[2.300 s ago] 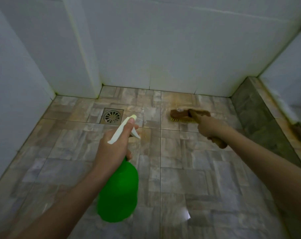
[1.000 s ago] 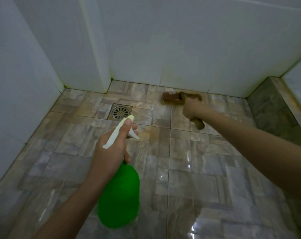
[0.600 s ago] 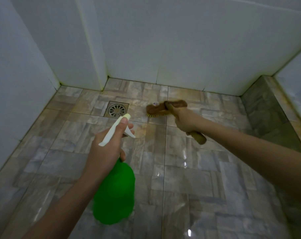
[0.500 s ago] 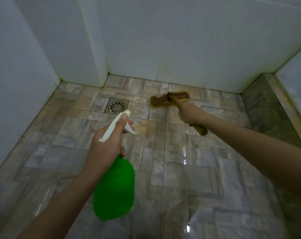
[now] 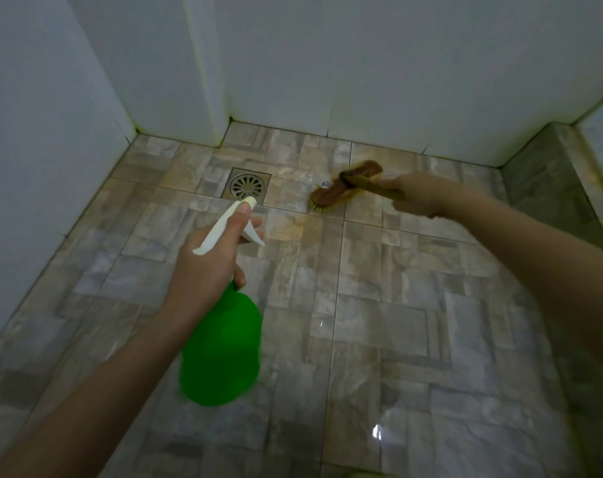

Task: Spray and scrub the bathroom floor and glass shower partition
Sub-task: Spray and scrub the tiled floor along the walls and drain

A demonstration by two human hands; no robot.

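Note:
My left hand (image 5: 210, 267) grips the neck of a green spray bottle (image 5: 222, 350) with a white trigger head, held above the wet tiled floor (image 5: 396, 305) and pointing toward the back wall. My right hand (image 5: 424, 198) holds the handle of a brown scrub brush (image 5: 341, 193). Its yellow bristles press on the floor tiles just right of the drain. The glass partition is not in sight.
A round metal floor drain (image 5: 247, 186) sits near the back wall, left of the brush. White tiled walls (image 5: 362, 63) enclose the back and left. A raised stone-tiled curb (image 5: 555, 188) runs along the right side.
The brush has swept back and forth on the tiles near the back wall and now sits closer to the drain. My left hand and bottle have stayed almost still.

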